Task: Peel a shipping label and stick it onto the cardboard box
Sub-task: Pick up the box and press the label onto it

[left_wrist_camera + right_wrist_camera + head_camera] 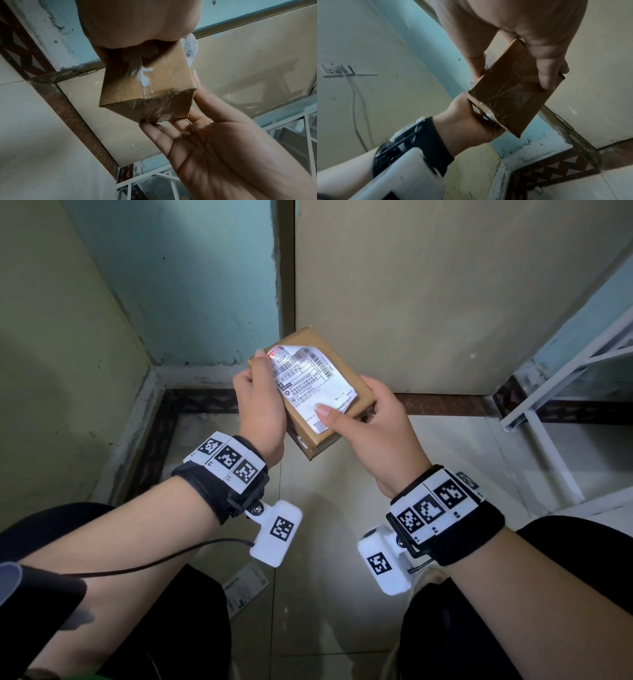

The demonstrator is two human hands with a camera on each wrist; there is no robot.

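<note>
Two hands [262, 405] gripping cardboard box [356, 386], shipping label [317, 383] on top

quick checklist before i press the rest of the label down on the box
1. Cardboard box supported: ok, left hand grips one side, right hand the other, fingers underneath.
2. Near end of shipping label pinned: ok, the right thumb presses it.
3. Far end stuck: not ok, the top edge curls up off the box.
4. Label within the box face: ok near the thumb; cannot tell at the lifted end.
5. Wrinkles or bubbles: cannot tell.
6. Backing removed: cannot tell; a sheet lies on the floor below.
</note>
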